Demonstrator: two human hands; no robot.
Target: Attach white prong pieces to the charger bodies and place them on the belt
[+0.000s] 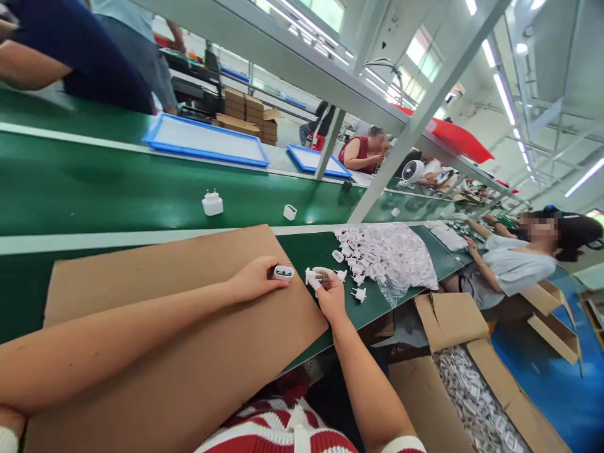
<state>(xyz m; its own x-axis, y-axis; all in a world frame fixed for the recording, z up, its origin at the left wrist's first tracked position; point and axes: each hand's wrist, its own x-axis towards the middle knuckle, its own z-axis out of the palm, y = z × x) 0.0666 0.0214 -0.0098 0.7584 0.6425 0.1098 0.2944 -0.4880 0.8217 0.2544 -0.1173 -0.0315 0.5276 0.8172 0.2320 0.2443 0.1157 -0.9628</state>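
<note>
My left hand pinches a white charger housing over the cardboard sheet. The housing's open end faces right and shows dark and green parts inside. To its right, my right hand holds a white plug end cap between fingertips that seem to wear white covers. A small gap separates the two pieces. Beside my right hand lie a loose plug end cap and others, spilling from a clear plastic bag full of them.
A green conveyor belt beyond the cardboard carries a white charger and another housing. Blue-edged trays line its far side. An open carton of white parts stands lower right; a co-worker sits at right.
</note>
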